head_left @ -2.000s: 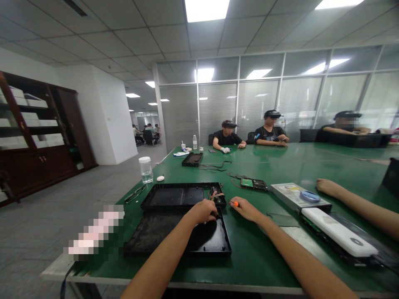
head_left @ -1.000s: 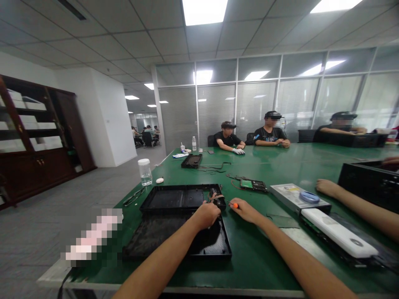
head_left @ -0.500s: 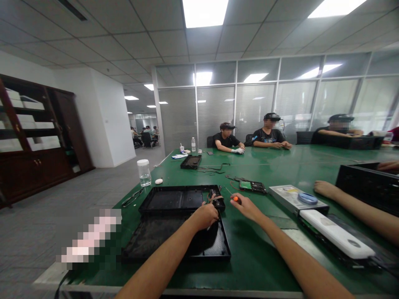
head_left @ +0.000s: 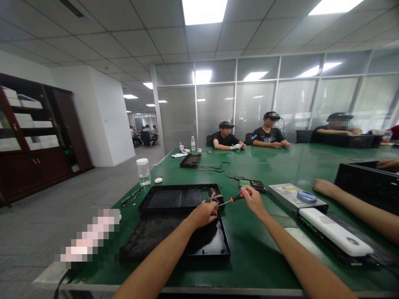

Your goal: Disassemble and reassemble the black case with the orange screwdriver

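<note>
My right hand [head_left: 254,199] is closed on an orange-handled screwdriver [head_left: 234,199], lifted off the green table [head_left: 255,257] with its tip aimed left at a bundle of wires [head_left: 214,195] in the corner of a black case [head_left: 177,197]. My left hand [head_left: 204,214] is curled into a loose fist at the far right corner of a nearer black tray [head_left: 174,240], just below the wires. What its fingers hold is hidden.
A green circuit board [head_left: 252,183], a grey drive with a blue disc [head_left: 296,197] and a white device [head_left: 335,231] lie to the right. A co-worker's arm [head_left: 349,203] rests by a black case [head_left: 366,183]. A jar [head_left: 143,171] stands at the left edge. Several people sit at the far end.
My right hand has lifted the screwdriver off the table and moved it up and slightly right, its tip now pointing at the wires. The left hand has barely shifted.
</note>
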The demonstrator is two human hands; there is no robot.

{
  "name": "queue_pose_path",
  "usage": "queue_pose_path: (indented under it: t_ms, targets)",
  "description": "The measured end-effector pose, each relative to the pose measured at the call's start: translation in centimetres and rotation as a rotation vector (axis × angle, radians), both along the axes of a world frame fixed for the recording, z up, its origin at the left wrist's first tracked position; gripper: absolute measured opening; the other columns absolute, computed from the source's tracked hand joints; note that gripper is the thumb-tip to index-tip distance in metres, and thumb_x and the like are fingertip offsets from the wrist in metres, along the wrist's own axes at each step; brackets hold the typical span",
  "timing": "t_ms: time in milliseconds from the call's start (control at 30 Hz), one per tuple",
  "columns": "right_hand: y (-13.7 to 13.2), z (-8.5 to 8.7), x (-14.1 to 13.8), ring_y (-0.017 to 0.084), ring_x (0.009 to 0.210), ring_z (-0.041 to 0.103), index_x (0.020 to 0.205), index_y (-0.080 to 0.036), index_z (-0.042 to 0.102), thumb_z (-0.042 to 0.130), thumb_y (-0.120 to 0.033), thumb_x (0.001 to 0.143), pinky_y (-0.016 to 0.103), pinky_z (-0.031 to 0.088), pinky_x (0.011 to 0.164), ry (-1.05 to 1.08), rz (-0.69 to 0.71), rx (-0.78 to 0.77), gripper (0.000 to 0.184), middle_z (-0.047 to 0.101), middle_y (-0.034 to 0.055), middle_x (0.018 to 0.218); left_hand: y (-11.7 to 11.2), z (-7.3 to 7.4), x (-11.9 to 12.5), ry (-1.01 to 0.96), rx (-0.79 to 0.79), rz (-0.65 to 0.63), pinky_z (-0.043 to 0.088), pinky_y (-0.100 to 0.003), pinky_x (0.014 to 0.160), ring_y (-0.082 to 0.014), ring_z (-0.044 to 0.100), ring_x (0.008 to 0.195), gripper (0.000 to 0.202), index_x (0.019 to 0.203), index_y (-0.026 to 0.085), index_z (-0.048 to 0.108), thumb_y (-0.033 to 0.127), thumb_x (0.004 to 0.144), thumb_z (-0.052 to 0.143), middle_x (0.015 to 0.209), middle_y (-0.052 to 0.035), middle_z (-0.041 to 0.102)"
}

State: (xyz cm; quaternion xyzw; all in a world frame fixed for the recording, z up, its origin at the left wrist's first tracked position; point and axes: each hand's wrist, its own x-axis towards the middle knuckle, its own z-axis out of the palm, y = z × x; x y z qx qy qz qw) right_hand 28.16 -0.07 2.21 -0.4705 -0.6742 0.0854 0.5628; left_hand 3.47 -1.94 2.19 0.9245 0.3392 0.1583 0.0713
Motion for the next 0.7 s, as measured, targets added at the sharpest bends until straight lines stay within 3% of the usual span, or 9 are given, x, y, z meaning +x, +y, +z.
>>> queue_pose_path:
  t_ms: [133,300,567,700]
  targets:
    - [-0.7,0.0,-0.5,0.014,0.056,0.047,0.061,-0.018,0.050,0.039,-0.041,0.082,0.023,0.037,0.054,-0.050,0.009,0.040,0.033,0.050,0.0000,0.056,0.0,-0.2,0.0,-0.014,0.001,0.028,0.030,-0.033,0.091,-0.0162,0.056,0.090,0.022,0.093,0.017,0.045,0.015,0.074,0.056,0.089,-0.0013,0.064]
    - [-1.0,0.2,-0.9,0.014,0.056,0.049,0.063,-0.019,0.053,0.038,-0.039,0.082,0.023,0.037,0.055,-0.185,0.048,0.020,0.032,0.053,0.0005,0.058,0.4,-0.4,0.0,-0.031,0.009,-0.027,0.029,-0.033,0.093,-0.0149,0.055,0.093,0.022,0.095,0.019,0.049,0.012,0.075,0.055,0.091,0.0011,0.065]
    - [-1.3,0.4,-0.7,0.013,0.055,0.050,0.062,-0.018,0.056,0.038,-0.037,0.083,0.023,0.036,0.056,-0.329,0.010,0.052,0.033,0.055,0.0010,0.057,0.6,-0.4,-0.1,0.069,0.084,-0.036,0.027,-0.037,0.095,-0.0173,0.055,0.093,0.016,0.090,0.022,0.059,0.015,0.078,0.052,0.090,0.0003,0.065]
    - [-2.1,1.1,-1.1,0.012,0.054,0.050,0.065,-0.017,0.057,0.035,-0.036,0.084,0.022,0.034,0.055,-0.440,-0.018,0.081,0.035,0.057,0.0013,0.058,0.5,-0.4,0.0,0.100,0.105,-0.034,0.031,-0.034,0.093,-0.0177,0.055,0.093,0.017,0.092,0.023,0.061,0.018,0.079,0.051,0.091,-0.0011,0.064]
